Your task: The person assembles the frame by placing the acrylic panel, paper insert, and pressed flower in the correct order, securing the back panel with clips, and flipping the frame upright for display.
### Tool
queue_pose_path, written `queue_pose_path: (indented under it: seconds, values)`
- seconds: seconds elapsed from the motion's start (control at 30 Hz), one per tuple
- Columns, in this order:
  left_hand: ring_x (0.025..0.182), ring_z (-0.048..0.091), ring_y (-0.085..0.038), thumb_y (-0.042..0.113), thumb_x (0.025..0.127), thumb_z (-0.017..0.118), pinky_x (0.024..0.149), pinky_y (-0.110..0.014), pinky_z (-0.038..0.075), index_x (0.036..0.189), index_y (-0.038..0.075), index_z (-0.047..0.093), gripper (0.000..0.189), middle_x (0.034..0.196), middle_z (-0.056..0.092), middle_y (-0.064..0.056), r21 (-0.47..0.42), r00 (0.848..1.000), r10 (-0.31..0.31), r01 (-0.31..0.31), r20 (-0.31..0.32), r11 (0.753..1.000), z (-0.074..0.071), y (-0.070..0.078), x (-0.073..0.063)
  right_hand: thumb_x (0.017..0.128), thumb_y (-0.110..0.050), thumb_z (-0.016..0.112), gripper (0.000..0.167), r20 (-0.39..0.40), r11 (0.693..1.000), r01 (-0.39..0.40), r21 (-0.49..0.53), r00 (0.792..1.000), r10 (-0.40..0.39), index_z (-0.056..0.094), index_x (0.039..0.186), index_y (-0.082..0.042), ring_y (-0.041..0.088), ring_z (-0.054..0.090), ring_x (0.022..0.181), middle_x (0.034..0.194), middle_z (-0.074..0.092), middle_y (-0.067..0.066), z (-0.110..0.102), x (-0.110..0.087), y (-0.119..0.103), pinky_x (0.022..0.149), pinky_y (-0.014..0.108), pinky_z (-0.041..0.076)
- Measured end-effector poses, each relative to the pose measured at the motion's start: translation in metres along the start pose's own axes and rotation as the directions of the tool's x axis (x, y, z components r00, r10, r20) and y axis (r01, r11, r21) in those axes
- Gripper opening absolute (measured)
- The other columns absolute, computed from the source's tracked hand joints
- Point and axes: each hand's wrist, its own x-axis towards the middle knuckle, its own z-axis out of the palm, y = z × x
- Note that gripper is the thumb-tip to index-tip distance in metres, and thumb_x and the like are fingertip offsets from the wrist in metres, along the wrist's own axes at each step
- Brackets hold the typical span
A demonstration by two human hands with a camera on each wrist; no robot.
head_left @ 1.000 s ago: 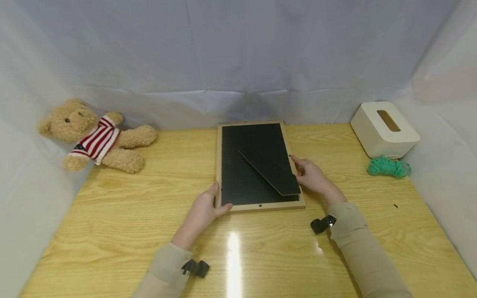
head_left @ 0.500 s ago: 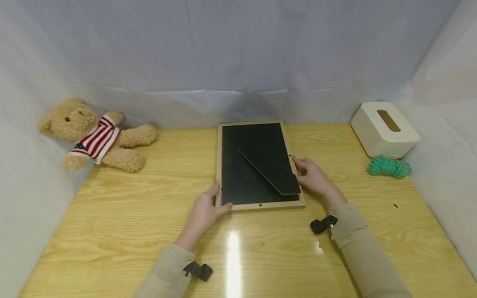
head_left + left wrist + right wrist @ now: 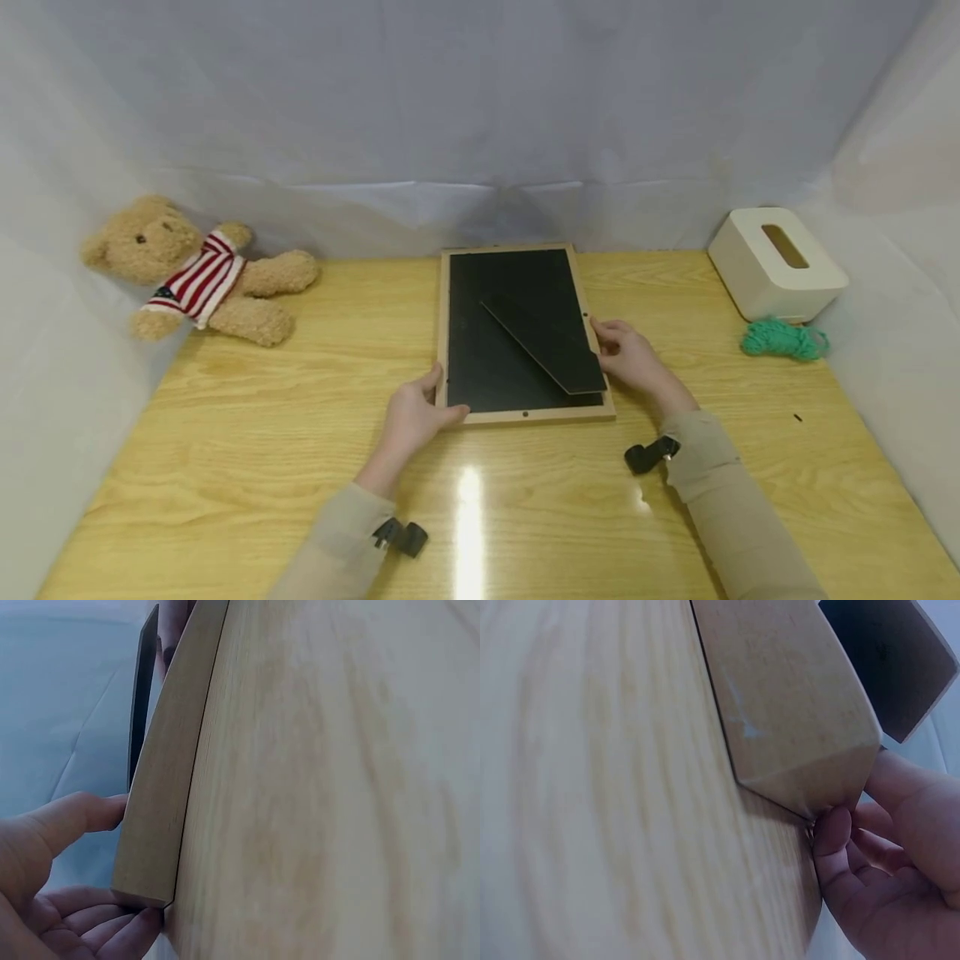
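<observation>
A picture frame (image 3: 480, 367) with a light wooden border lies back side up on the table, its black backing showing. From that backing a black stand flap (image 3: 551, 346) angles up, its free end near the lower right corner. My left hand (image 3: 411, 414) grips the near left corner, thumb on the front border and fingers along the left side. On the right side, my right hand (image 3: 633, 358) holds the edge beside the flap with curled fingers. Both wrist views show the frame's wooden edge (image 3: 161, 772) low against the tabletop. The frame's front is hidden.
A teddy bear (image 3: 202, 271) in a striped shirt lies at the back left of the wooden table (image 3: 300, 467). At the back right stand a cream tissue box (image 3: 780, 262) and a green cord bundle (image 3: 783, 339). A tiny dark piece (image 3: 798, 417) lies farther right.
</observation>
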Motion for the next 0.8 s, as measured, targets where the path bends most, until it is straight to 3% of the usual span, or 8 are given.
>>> queue_pose_path:
  seconds: [0.17,0.47,0.63,0.8]
  values:
    - [0.129,0.042,-0.033,0.021,0.075,0.082,0.1,-0.041,0.043,0.147,0.005,0.032,0.09,0.148,0.034,-0.015,-0.017,1.0,-0.024,0.024,0.006,1.0,0.0,0.0,-0.001,0.086,-0.001,0.064,0.059,0.002,1.0,0.0,-0.001,1.0,0.0,0.039,0.139,0.007,0.027,0.051,0.088,0.121,0.05,0.025,0.0,-0.001,0.0,0.076,0.034,0.042]
    - [0.129,0.043,-0.031,0.024,0.076,0.08,0.096,-0.04,0.047,0.149,0.009,0.031,0.089,0.149,0.033,-0.011,0.002,1.0,-0.016,0.016,-0.005,1.0,0.0,0.0,-0.007,0.087,-0.004,0.065,0.06,0.0,0.999,-0.011,0.03,1.0,0.011,0.039,0.141,0.004,0.025,0.05,0.087,0.12,0.05,0.022,0.003,-0.003,0.003,0.077,0.035,0.041]
    - [0.122,0.051,-0.031,0.024,0.085,0.071,0.094,-0.041,0.048,0.142,0.005,0.044,0.066,0.14,0.047,-0.013,-0.046,0.999,0.014,-0.015,-0.03,0.999,-0.007,-0.007,-0.003,0.087,-0.006,0.067,0.06,-0.015,0.998,-0.01,0.055,1.0,0.011,0.04,0.141,0.001,0.024,0.049,0.086,0.114,0.051,0.019,0.005,-0.004,0.006,0.075,0.033,0.04]
    - [0.103,0.063,-0.031,0.013,0.09,0.064,0.081,-0.036,0.055,0.126,-0.001,0.059,0.039,0.118,0.063,-0.019,-0.122,0.996,0.052,-0.061,-0.074,0.991,-0.02,-0.01,0.016,0.087,-0.006,0.068,0.06,-0.044,0.998,0.007,0.07,0.999,-0.004,0.042,0.14,0.002,0.023,0.049,0.085,0.109,0.052,0.018,0.009,-0.009,0.005,0.072,0.029,0.042]
